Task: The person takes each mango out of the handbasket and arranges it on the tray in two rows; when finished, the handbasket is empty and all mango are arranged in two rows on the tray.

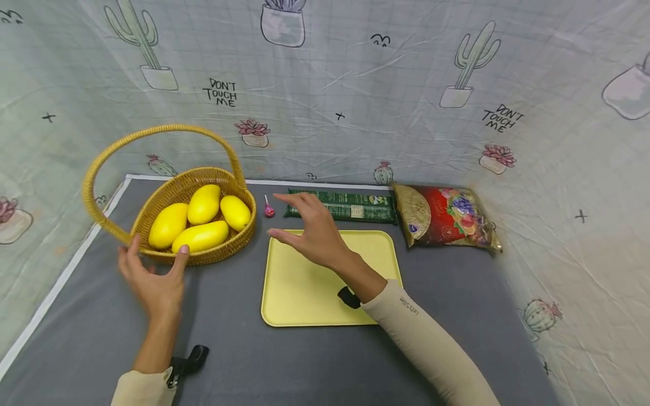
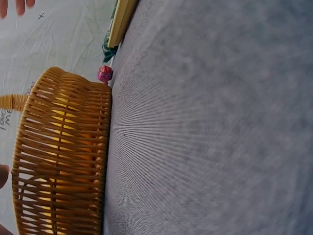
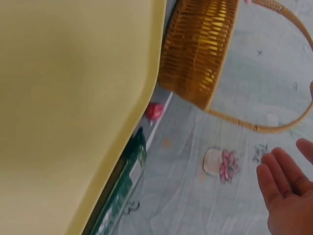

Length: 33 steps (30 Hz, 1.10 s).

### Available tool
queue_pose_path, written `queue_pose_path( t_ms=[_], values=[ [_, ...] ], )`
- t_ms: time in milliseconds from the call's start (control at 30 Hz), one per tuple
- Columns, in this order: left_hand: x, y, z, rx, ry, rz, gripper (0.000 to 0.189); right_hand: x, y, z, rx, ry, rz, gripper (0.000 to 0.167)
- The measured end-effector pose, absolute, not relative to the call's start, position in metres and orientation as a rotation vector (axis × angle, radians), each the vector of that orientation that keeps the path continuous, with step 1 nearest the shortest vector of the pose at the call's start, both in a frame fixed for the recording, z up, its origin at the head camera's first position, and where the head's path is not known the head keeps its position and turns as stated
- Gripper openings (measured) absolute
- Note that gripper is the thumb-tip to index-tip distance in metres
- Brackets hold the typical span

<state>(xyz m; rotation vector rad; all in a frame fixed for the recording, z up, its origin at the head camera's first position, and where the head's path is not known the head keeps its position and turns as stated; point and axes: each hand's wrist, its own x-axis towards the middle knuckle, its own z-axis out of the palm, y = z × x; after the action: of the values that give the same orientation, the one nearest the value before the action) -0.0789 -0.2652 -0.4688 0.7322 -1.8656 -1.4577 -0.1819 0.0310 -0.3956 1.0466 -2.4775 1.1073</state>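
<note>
In the head view a yellow wicker basket [image 1: 220, 255] with a tall arched handle [image 1: 167, 128] stands at the left, holding several yellow mangoes [image 1: 201, 237]. My left hand [image 1: 154, 279] is at the basket's near rim, thumb and fingers spread apart; whether they touch it I cannot tell. The left wrist view shows the basket's woven side [image 2: 61, 156] close by, with a fingertip at the left edge. My right hand [image 1: 317, 234] hovers over the upper left of a yellow tray [image 1: 304, 293], fingers extended and thumb parted, holding nothing. A pink lollipop [image 1: 269, 211] lies between basket and right hand.
Behind the tray lies a long green packet [image 1: 355, 206]. To its right rests a red and gold bag [image 1: 449, 217]. A grey cloth [image 1: 228, 344] covers the table, and a cactus-print curtain [image 1: 325, 79] hangs along the back and sides.
</note>
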Motion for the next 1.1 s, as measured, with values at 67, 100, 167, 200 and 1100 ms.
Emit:
queue_pose_path(
  t_ms=[67, 100, 167, 200, 1100],
  values=[
    [-0.079, -0.265, -0.468, 0.724, -1.853, -1.495, 0.085, -0.186, 0.018, -0.396, 1.079, -2.497, 1.118, 0.07],
    [-0.08, -0.265, -0.468, 0.723, -1.845, -1.519, 0.085, -0.188, 0.011, -0.397, 1.093, -2.502, 1.118, 0.069],
    [-0.08, -0.265, -0.469, 0.72, -1.829, -1.567, 0.084, -0.192, -0.002, -0.399, 1.118, -2.521, 1.13, 0.068],
    [-0.081, -0.264, -0.469, 0.715, -1.821, -1.588, 0.084, -0.193, -0.008, -0.399, 1.135, -2.527, 1.141, 0.067],
    [-0.084, -0.261, -0.477, 0.701, -1.712, -1.696, 0.082, -0.229, -0.142, -0.408, 1.685, -2.803, 0.775, 0.055]
  ],
)
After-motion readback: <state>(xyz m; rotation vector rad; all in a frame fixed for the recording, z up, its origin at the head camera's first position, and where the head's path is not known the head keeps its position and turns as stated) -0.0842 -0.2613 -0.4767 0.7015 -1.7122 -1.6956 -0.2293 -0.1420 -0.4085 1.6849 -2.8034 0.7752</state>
